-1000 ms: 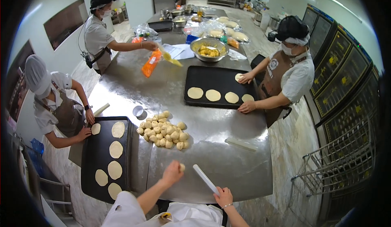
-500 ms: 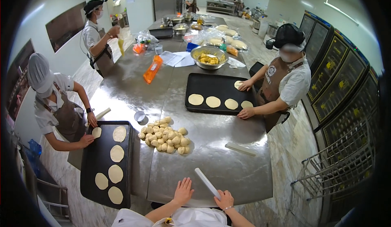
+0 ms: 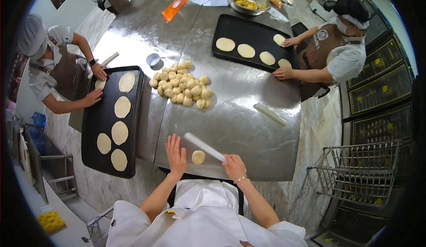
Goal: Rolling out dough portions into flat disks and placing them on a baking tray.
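Observation:
A small round piece of dough point(image 3: 198, 157) lies on the steel table near its front edge, between my hands. My left hand point(image 3: 176, 156) is just left of it, fingers spread, holding nothing. The near end of a white rolling pin point(image 3: 205, 147) is in my right hand point(image 3: 234, 167), fingers closed round it. The pin slants away to the left, its far end beyond the dough piece. Farther up the table sits a heap of dough balls point(image 3: 182, 85).
Left of me a co-worker's hands touch a dough round on a black tray point(image 3: 138, 114). At the right another co-worker handles rounds on a second black tray point(image 3: 237, 23). A spare white rolling pin point(image 3: 270, 114), a small metal cup point(image 3: 153, 60) and a steel bowl point(image 3: 246, 9) of yellow filling stand about.
The view has tilted down toward my hands. My left hand has shifted left, and the dough piece now shows beside it. My right hand still grips the rolling pin.

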{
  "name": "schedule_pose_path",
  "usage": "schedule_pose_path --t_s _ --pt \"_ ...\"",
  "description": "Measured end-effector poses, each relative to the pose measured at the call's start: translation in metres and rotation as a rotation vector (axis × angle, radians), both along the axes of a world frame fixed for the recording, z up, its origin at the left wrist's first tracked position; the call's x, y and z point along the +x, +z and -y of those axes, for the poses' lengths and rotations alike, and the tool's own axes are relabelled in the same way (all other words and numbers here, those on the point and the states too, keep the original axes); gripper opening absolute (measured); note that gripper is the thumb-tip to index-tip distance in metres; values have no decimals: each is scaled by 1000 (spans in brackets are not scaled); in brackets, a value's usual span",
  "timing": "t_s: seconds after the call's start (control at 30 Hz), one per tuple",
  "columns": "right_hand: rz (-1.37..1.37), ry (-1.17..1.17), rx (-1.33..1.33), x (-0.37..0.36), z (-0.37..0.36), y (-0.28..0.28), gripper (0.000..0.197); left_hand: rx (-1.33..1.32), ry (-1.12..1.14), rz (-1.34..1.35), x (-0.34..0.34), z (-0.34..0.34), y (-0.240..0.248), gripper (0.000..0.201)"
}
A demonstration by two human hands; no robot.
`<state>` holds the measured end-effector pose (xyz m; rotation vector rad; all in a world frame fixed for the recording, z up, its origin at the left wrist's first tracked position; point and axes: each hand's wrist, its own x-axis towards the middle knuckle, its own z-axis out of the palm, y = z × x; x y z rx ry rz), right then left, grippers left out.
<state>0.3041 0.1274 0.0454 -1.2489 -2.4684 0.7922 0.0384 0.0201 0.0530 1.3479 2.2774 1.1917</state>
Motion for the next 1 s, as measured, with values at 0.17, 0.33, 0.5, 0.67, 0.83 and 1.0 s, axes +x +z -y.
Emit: schedule_pose_path --t_s 0.17,0.33,0.5,0.67,0.83,1.0 --pt "16 185 257 -43 34 -29 43 -329 -117 -247 8 47 -24 57" --pt "124 71 371 -77 -9 -41 51 -391 -133 -488 -12 2 -55 61" --pt "106 171 351 -105 -97 -50 49 -275 -111 -503 -54 -103 -52 57" --pt "84 579 364 -114 -103 -42 54 -217 3 -453 -78 -132 -66 54" --pt "57 622 328 -100 -95 -49 54 -232 -171 -383 -75 -125 -55 61" --pt "45 540 277 -71 -35 -46 51 -432 -358 -470 -41 -33 -59 74"
